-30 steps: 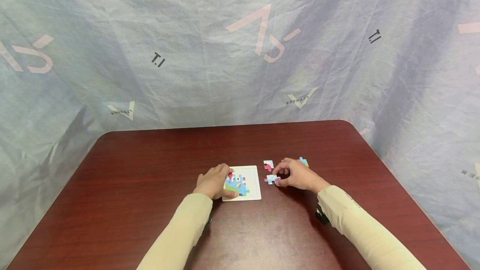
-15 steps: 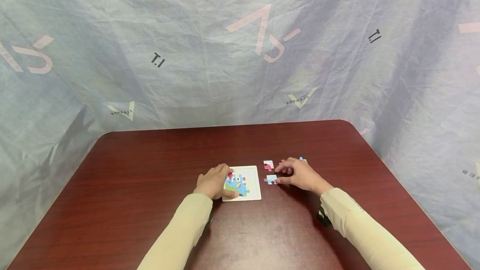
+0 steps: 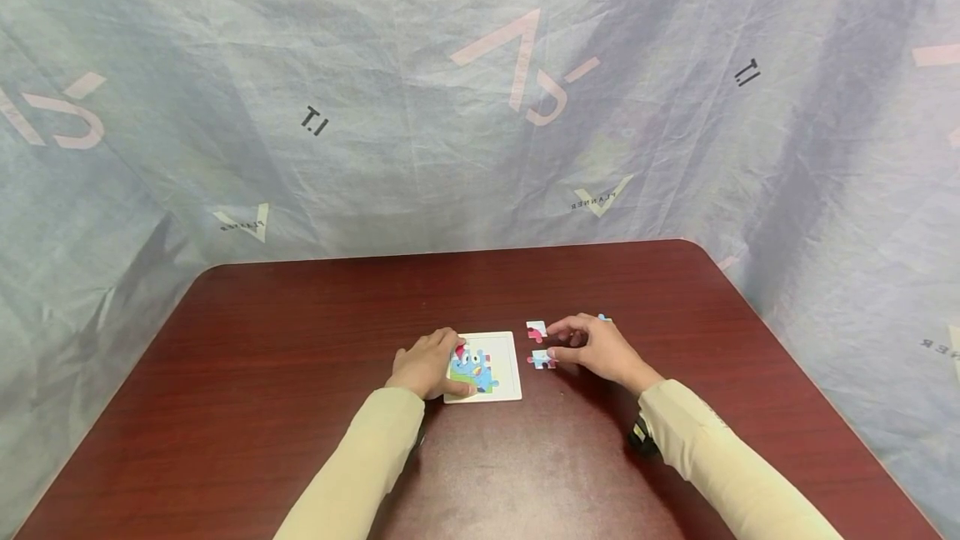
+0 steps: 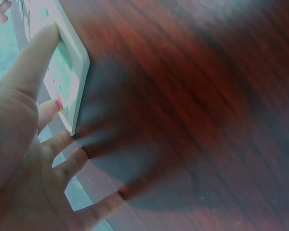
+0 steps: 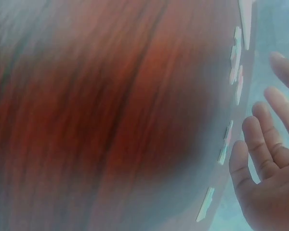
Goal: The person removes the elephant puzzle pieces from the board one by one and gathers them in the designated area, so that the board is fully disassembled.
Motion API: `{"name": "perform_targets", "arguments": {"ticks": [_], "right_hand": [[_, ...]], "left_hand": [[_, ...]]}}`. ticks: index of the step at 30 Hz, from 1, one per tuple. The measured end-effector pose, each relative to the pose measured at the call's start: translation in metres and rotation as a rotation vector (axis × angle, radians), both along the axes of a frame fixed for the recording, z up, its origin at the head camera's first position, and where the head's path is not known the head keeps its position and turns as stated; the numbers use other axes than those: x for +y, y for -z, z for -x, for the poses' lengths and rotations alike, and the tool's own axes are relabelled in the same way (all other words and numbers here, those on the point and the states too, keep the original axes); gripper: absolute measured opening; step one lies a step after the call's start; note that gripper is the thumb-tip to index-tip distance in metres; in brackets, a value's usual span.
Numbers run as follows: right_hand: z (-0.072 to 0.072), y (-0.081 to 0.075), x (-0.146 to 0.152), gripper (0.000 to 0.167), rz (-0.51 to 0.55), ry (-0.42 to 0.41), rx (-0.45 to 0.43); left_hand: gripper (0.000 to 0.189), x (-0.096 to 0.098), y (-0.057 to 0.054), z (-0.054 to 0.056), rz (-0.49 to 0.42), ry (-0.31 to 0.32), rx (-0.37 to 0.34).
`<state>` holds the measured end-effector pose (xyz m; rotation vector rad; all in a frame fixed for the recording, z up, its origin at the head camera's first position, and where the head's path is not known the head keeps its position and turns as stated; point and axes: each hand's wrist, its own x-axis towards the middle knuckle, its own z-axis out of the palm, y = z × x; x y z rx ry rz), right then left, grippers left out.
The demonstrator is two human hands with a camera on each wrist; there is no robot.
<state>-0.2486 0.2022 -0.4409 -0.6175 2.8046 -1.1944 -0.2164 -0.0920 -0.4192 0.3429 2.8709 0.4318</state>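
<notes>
My left hand [image 3: 426, 365] rests on the left side of a white-framed jigsaw tray [image 3: 507, 361], thumb near its lower edge. In the left wrist view the thumb and forefinger touch the tray [image 4: 80, 72] while the other fingers spread past its corner. A blue cartoon picture [image 3: 471, 365] fills the tray's left part. My right hand [image 3: 600, 350] is right of the tray, thumb tip overlapping a pale blue puzzle piece [image 3: 539, 359] with a red tab. In the right wrist view, its fingers [image 5: 257, 144] appear extended and apart from the pieces. A white-and-red puzzle piece [image 3: 536, 330] lies just behind.
A blue-tabbed puzzle piece [image 3: 604, 318] shows partly behind the right hand. Several loose pieces, such as a thin-edged one [image 5: 225, 143], line the tabletop in the right wrist view. A grey printed cloth [image 3: 420, 107] hangs behind the dark red table [image 3: 315, 315].
The right thumb and forefinger have shifted slightly up and spread wider beside the pale blue piece. That piece looks almost where it was. The left hand and tray have stayed put.
</notes>
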Motion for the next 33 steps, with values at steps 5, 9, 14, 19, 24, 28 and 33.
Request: {"name": "perform_targets", "arguments": {"ticks": [5, 9, 14, 19, 24, 28, 33], "right_hand": [[-0.001, -0.001, -0.006, 0.031, 0.041, -0.013, 0.011], [-0.001, -0.003, -0.011, 0.032, 0.061, -0.023, 0.0], [-0.003, -0.005, -0.019, 0.031, 0.062, -0.032, -0.027], [-0.005, -0.007, -0.028, 0.033, 0.053, -0.038, -0.04], [-0.005, -0.01, -0.035, 0.032, 0.056, -0.035, -0.025], [-0.005, -0.01, -0.042, 0.03, 0.049, -0.038, -0.01], [-0.005, -0.01, -0.051, 0.031, 0.049, -0.034, -0.04]], "left_hand": [[0.068, 0.0, 0.0, 0.0, -0.002, 0.001, 0.009], [0.069, 0.0, 0.0, 0.0, -0.005, 0.005, 0.009], [0.068, -0.001, 0.0, 0.0, -0.006, 0.003, 0.007], [0.069, -0.001, 0.003, 0.001, -0.003, 0.001, 0.004], [0.069, -0.001, 0.004, 0.002, 0.004, 0.003, -0.001], [0.069, -0.001, 0.004, 0.002, 0.005, 0.002, -0.003], [0.069, -0.001, 0.004, 0.002, -0.004, -0.003, -0.013]]}}
